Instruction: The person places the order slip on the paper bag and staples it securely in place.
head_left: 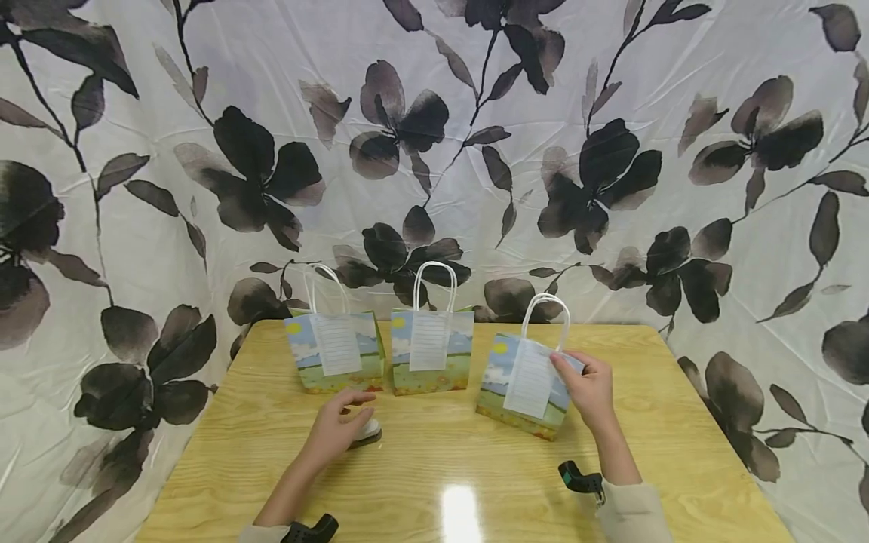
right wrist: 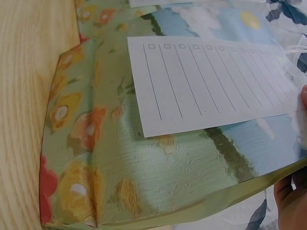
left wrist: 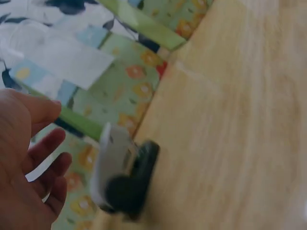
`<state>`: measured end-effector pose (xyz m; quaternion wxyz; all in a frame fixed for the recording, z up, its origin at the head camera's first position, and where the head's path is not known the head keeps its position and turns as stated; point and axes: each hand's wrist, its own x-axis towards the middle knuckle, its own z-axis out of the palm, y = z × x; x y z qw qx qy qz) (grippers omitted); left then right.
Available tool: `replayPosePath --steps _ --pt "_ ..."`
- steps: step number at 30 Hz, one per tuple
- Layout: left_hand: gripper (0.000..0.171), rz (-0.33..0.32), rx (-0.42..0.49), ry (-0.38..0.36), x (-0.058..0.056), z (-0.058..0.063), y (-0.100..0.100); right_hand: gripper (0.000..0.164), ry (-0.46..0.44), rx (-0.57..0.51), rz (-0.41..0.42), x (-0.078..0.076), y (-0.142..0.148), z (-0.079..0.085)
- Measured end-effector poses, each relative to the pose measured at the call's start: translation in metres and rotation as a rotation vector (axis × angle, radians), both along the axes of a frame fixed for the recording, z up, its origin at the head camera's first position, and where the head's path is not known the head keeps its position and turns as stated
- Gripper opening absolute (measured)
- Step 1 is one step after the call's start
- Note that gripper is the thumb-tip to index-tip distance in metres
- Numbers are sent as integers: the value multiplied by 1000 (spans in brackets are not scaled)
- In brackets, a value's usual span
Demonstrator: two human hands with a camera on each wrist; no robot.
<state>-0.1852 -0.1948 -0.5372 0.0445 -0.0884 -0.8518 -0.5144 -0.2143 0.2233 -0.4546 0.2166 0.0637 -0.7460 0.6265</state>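
Observation:
In the head view my right hand (head_left: 592,388) pinches the upper right edge of a small paper gift bag (head_left: 494,377), thumb in front and fingers behind. The bag is tilted and has a landscape print and white handles. A lined white sheet (right wrist: 206,86) with checkboxes lies against its front. My left hand (head_left: 333,428), fingers loosely bent, hovers by a small white-and-dark tool that looks like a stapler (left wrist: 112,167). No grip on it shows in the left wrist view. In the head view the hand partly hides this stapler (head_left: 370,432).
Two matching bags, one at the left (head_left: 373,362) and one in the middle (head_left: 400,362), stand near the back of the wooden table (head_left: 407,467). Each has a lined sheet on its front. A floral cloth (head_left: 475,188) hangs behind the table.

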Motion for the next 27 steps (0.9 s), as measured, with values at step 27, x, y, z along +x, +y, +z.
replayPosePath --steps 27 --pt "26 60 -227 -48 5 -50 -16 12 2 3 -64 4 -3 -5"
